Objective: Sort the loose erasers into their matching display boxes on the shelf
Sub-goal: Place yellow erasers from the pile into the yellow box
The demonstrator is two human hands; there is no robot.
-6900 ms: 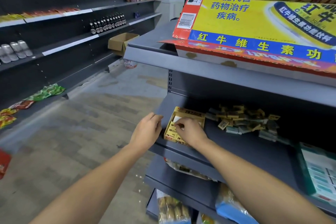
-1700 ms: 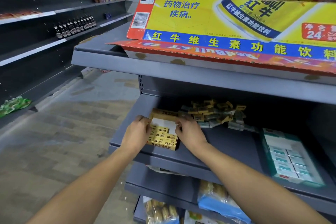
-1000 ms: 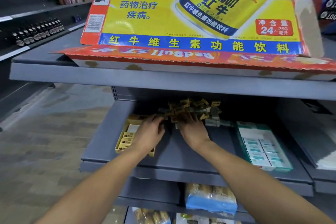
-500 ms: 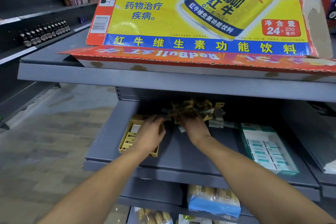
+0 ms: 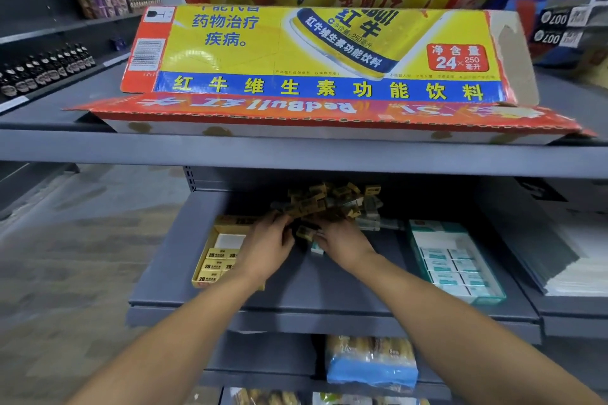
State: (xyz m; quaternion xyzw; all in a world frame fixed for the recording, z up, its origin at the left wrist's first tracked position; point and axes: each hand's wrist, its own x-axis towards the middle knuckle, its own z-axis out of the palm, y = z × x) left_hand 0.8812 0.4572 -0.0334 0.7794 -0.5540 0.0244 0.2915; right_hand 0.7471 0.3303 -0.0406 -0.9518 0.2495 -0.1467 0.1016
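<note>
Two bare forearms reach from the near edge over the grey shelf (image 5: pixel 329 289). Left hand (image 5: pixel 266 248) hovers over the inner corner of the yellow display box (image 5: pixel 210 265), fingers curled toward the heap; whether they pinch anything I cannot tell. Right hand (image 5: pixel 342 245) lies at the heap's front edge, fingers bent among the pieces, a yellow-sleeved eraser (image 5: pixel 305 231) at its fingertips; a firm grip cannot be confirmed. Just behind both hands lies the pile of loose erasers (image 5: pixel 332 202), yellow sleeves mixed with pale green ones. Well to the right stands the green display box (image 5: pixel 455 261), partly filled.

To do this step well, I would separate one colour at a time: pull only yellow sleeves toward the yellow box, check each label, then lay them flat in rows with print upward, leaving the green ones for the other box.
</note>
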